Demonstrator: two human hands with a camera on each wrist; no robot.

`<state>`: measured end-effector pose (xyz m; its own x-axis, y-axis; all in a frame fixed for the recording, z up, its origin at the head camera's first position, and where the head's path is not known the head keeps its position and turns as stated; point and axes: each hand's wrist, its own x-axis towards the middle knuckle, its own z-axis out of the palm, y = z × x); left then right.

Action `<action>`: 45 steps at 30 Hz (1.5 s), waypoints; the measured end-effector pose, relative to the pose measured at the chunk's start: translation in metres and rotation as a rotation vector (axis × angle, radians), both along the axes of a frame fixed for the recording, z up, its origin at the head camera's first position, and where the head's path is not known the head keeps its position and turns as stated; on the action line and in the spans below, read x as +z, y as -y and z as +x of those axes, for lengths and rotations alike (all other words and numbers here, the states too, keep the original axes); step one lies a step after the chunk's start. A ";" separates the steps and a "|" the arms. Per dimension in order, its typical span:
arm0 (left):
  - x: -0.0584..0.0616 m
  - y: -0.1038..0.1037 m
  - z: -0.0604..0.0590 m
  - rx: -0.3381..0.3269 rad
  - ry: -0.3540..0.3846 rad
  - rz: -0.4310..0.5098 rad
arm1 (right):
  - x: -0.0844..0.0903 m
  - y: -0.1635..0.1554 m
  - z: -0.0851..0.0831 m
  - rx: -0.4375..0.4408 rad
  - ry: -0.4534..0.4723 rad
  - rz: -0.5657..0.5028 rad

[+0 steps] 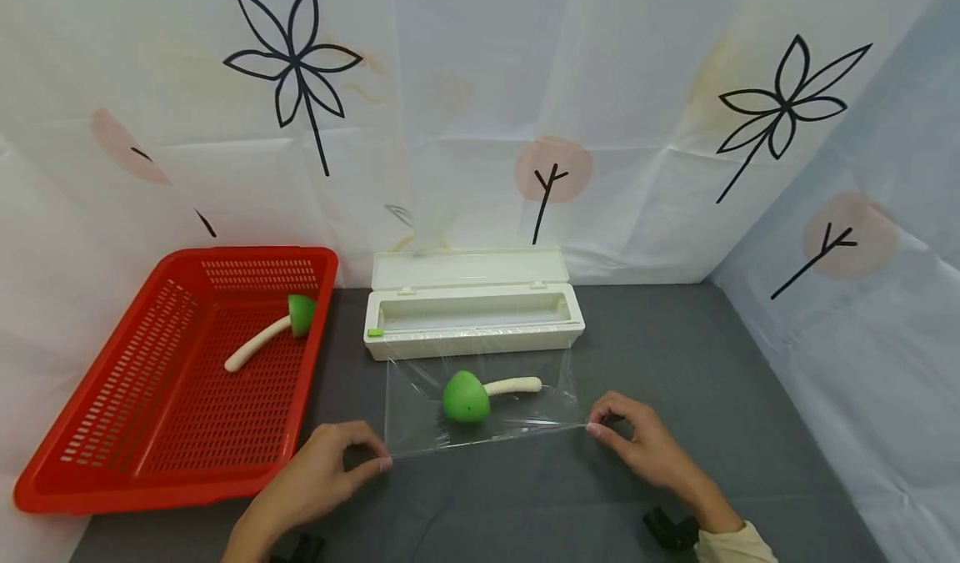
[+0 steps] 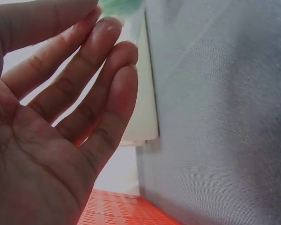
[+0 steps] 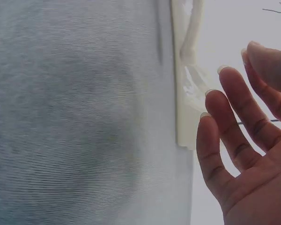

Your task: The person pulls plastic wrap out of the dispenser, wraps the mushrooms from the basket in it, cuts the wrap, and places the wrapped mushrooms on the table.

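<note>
A sheet of clear cling film stretches toward me from a white film dispenser with its lid up. My left hand pinches the film's near left corner between thumb and forefinger. The near right corner is pinched by my right hand. In both wrist views the other fingers of the left hand and right hand are spread, loosely bent. A toy mushroom with green cap and white stem lies between the hands and the dispenser, seen within the film's outline, cap to the left.
To the left stands a red plastic basket with a second green-capped mushroom in it. Dark grey cloth covers the table. White patterned curtains hang behind and at both sides.
</note>
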<state>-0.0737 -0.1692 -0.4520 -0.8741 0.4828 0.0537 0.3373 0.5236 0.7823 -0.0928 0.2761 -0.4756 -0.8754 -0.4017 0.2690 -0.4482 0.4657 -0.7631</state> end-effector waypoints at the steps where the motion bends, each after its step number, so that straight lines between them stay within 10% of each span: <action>1: 0.002 -0.001 0.000 0.016 -0.004 0.011 | 0.002 -0.001 -0.001 -0.010 0.005 0.000; 11: 0.015 -0.022 -0.023 0.383 -0.104 0.145 | 0.015 0.013 -0.025 -0.179 -0.062 -0.057; 26: -0.013 -0.062 -0.083 0.901 0.029 0.233 | 0.011 0.055 -0.084 -0.647 0.298 -0.121; 35: -0.021 -0.070 -0.089 0.917 0.179 0.563 | 0.009 0.067 -0.084 -0.622 0.382 -0.193; 45: -0.022 -0.068 -0.090 0.882 0.271 0.654 | 0.002 0.065 -0.092 -0.632 0.435 -0.313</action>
